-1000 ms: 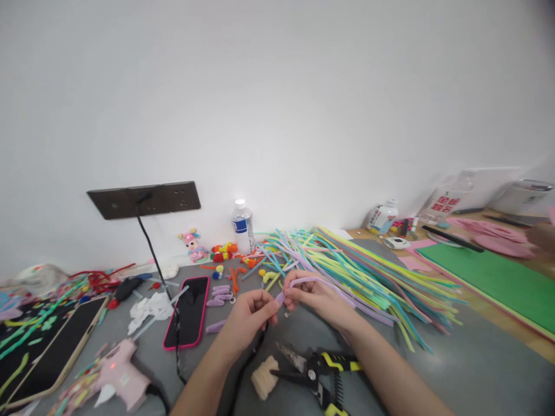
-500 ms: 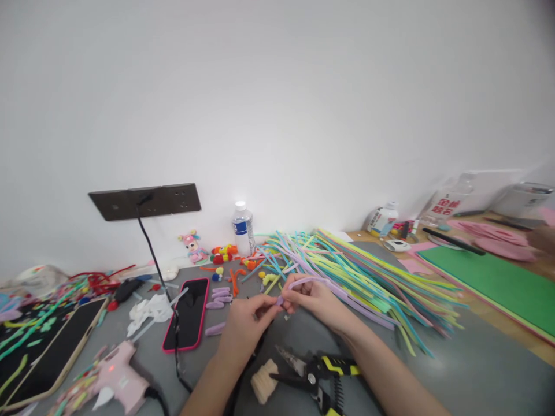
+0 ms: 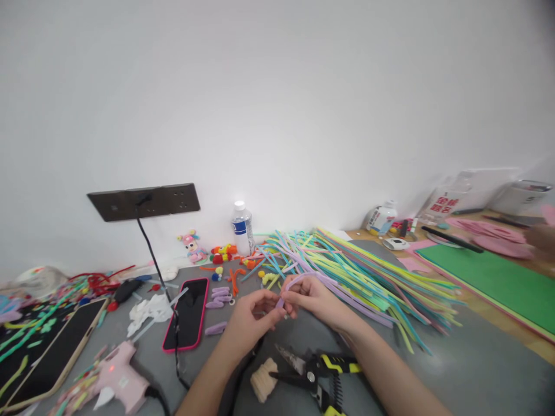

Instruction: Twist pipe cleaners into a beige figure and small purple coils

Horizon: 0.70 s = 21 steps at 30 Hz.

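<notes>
Between my two hands a lilac pipe cleaner (image 3: 298,278) is bent at one end, its long part running over my right hand toward the pile. My right hand (image 3: 306,296) pinches it between thumb and fingers. My left hand (image 3: 255,315) has thumb and forefinger on the bent tip, which the fingers partly hide. Several short folded lilac pieces (image 3: 219,297) lie left of my left hand, and one more piece (image 3: 215,329) lies below them. Beneath my hands are black and yellow pliers (image 3: 310,377) with open jaws, beside a beige bundle (image 3: 263,379).
A heap of coloured pipe cleaners (image 3: 355,277) spreads behind and right of my hands. At left lie a pink-edged phone (image 3: 186,315), a crossing black cable (image 3: 177,341) and a pink glue gun (image 3: 121,378). A bottle (image 3: 242,228) stands by the wall. Green sheets (image 3: 489,283) lie right.
My left fingers have shifted slightly and loosened around the bent tip of the lilac pipe cleaner. My right hand keeps its pinch, nearly unmoved.
</notes>
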### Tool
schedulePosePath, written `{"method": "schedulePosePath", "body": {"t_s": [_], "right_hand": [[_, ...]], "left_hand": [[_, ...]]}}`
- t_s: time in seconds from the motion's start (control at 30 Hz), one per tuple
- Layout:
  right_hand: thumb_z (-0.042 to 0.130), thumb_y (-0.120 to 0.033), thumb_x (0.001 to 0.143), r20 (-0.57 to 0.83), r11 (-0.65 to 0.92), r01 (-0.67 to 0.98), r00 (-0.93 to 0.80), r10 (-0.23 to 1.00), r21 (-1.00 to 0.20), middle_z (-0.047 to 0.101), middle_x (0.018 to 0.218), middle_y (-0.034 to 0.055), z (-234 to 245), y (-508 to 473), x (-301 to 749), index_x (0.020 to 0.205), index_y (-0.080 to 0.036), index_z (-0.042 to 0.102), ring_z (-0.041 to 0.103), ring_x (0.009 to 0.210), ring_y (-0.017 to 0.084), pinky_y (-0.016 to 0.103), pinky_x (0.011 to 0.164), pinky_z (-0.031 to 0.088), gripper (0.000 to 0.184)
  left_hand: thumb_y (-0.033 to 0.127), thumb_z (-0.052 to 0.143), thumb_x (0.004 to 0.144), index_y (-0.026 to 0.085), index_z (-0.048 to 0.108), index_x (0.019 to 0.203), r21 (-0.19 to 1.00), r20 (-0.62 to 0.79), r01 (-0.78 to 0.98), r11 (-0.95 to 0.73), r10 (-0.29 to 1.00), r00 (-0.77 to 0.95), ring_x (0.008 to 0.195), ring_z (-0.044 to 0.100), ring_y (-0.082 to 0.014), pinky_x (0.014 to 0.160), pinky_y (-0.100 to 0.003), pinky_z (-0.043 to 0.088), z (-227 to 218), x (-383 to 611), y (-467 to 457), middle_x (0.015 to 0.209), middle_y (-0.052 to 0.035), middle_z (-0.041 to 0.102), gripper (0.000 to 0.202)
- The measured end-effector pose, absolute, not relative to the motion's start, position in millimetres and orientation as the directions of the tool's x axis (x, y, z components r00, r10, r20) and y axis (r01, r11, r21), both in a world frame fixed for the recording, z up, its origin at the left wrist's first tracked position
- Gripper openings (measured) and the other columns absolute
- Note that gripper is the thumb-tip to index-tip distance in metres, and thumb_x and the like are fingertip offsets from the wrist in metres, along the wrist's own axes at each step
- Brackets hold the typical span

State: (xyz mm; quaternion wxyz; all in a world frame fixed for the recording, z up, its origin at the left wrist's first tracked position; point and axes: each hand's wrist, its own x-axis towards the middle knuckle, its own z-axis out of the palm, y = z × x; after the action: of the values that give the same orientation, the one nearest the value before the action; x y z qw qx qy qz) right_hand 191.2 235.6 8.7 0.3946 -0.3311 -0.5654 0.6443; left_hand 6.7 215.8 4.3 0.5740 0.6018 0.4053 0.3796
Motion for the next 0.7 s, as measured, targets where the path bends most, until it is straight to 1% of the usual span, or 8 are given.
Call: {"method": "schedulePosePath", "body": {"t_s": [0.07, 0.13, 0.17, 0.23, 0.33, 0.5, 0.6, 0.7], "right_hand": [[0.080, -0.047, 0.073, -0.001, -0.053, -0.093, -0.483, 0.876, -0.994, 0.062, 0.056, -0.0034, 7.2, 234.9, 192.4, 0.075, -0.015, 0.062, 0.054, 0.046, 0.009, 0.020, 0.046, 0.044, 0.036], [0.080, -0.045, 0.074, -0.007, -0.042, -0.061, -0.491, 0.871, -0.997, 0.061, 0.056, -0.0042, 6.8, 233.5, 192.5, 0.076, -0.016, 0.062, 0.052, 0.046, 0.008, 0.018, 0.044, 0.041, 0.033], [0.078, -0.044, 0.076, -0.001, -0.032, -0.053, -0.502, 0.865, -0.998, 0.062, 0.058, -0.0039, 7.3, 232.8, 192.2, 0.077, -0.017, 0.062, 0.052, 0.047, 0.008, 0.018, 0.044, 0.040, 0.032], [0.076, -0.043, 0.079, 0.021, -0.012, -0.061, -0.512, 0.859, -0.998, 0.064, 0.061, -0.0033, 9.3, 231.6, 191.0, 0.080, -0.017, 0.062, 0.052, 0.048, 0.008, 0.018, 0.046, 0.040, 0.029], [0.077, -0.044, 0.078, 0.046, -0.002, -0.096, -0.496, 0.867, -0.995, 0.063, 0.061, -0.0038, 13.0, 230.8, 189.5, 0.080, -0.018, 0.061, 0.053, 0.050, 0.008, 0.019, 0.049, 0.042, 0.031], [0.079, -0.046, 0.075, 0.025, -0.011, -0.072, -0.479, 0.877, -0.997, 0.062, 0.063, -0.0033, 11.3, 231.6, 191.2, 0.079, -0.017, 0.062, 0.053, 0.051, 0.008, 0.020, 0.049, 0.042, 0.034], [0.078, -0.046, 0.076, 0.027, -0.002, -0.056, -0.512, 0.858, -0.998, 0.060, 0.062, -0.0040, 7.6, 232.0, 192.4, 0.080, -0.017, 0.064, 0.051, 0.051, 0.008, 0.019, 0.049, 0.041, 0.033], [0.077, -0.048, 0.077, 0.034, 0.002, -0.059, -0.554, 0.832, -0.998, 0.058, 0.062, -0.0044, 7.2, 230.5, 192.4, 0.079, -0.016, 0.065, 0.049, 0.052, 0.008, 0.019, 0.049, 0.040, 0.034]], "left_hand": [[0.042, 0.076, 0.071, 0.014, 0.071, 0.084, 0.999, -0.034, -0.001, 0.038, 0.907, 0.419, 0.067, 0.062, -0.0177, 0.054, -0.023, 0.049, 1.7, 6.2, 217.6, 0.074, -0.0058, 0.072, 0.031], [0.044, 0.078, 0.070, 0.014, 0.071, 0.074, 0.999, -0.040, -0.011, 0.048, 0.913, 0.406, 0.060, 0.056, -0.0139, 0.053, -0.022, 0.045, 0.3, 5.4, 218.3, 0.064, -0.0020, 0.065, 0.031], [0.044, 0.079, 0.070, 0.014, 0.071, 0.070, 0.999, -0.046, -0.009, 0.054, 0.917, 0.396, 0.057, 0.052, -0.0123, 0.053, -0.021, 0.043, 0.4, 4.9, 218.2, 0.061, -0.0006, 0.062, 0.031], [0.044, 0.079, 0.070, 0.013, 0.071, 0.065, 0.997, -0.068, -0.013, 0.080, 0.914, 0.400, 0.055, 0.049, -0.0107, 0.053, -0.021, 0.040, 2.1, 4.3, 217.3, 0.059, -0.0002, 0.061, 0.033], [0.046, 0.081, 0.068, 0.013, 0.072, 0.066, 0.985, -0.128, -0.050, 0.164, 0.898, 0.422, 0.056, 0.049, -0.0105, 0.054, -0.021, 0.037, 5.8, 4.8, 215.3, 0.061, -0.0014, 0.063, 0.034], [0.044, 0.086, 0.062, 0.013, 0.074, 0.077, 0.954, -0.195, -0.121, 0.275, 0.872, 0.448, 0.059, 0.050, -0.0104, 0.055, -0.021, 0.036, 8.7, 5.8, 213.3, 0.064, -0.0015, 0.065, 0.036], [0.042, 0.089, 0.058, 0.013, 0.071, 0.073, 0.939, -0.215, -0.138, 0.315, 0.850, 0.481, 0.056, 0.048, -0.0088, 0.053, -0.020, 0.033, 8.5, 4.8, 213.7, 0.061, 0.0005, 0.061, 0.037], [0.039, 0.091, 0.055, 0.013, 0.070, 0.069, 0.929, -0.219, -0.147, 0.340, 0.824, 0.523, 0.053, 0.045, -0.0067, 0.051, -0.020, 0.030, 6.0, 3.8, 215.0, 0.062, 0.0010, 0.060, 0.036]]}}
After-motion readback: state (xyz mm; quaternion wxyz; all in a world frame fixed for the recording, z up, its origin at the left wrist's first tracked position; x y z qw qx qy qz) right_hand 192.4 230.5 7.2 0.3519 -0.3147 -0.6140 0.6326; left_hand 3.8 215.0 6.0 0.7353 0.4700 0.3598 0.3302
